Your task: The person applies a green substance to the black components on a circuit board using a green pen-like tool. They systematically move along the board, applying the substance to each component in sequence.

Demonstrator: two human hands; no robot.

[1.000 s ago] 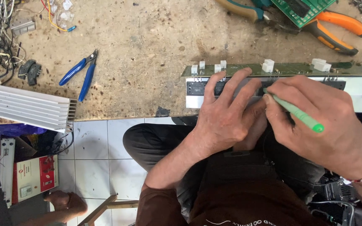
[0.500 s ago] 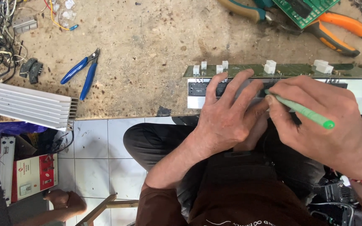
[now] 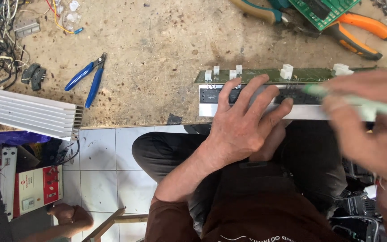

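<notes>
Dusty workbench (image 3: 166,49), left hand (image 3: 242,125) pressing circuit board (image 3: 269,75), right hand (image 3: 372,121) gripping green tool (image 3: 381,107), red-white box (image 3: 39,188) below

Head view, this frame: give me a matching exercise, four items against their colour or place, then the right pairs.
Items:
1. cutters
2. pliers
3. heat sink
4. left hand

Descriptions:
A. orange handles, top right
B. white and ribbed, left bench edge
C. fingers spread on the long circuit board assembly
D. blue handles, lying on the bench

Pairs: 1-D, 2-A, 3-B, 4-C
</notes>
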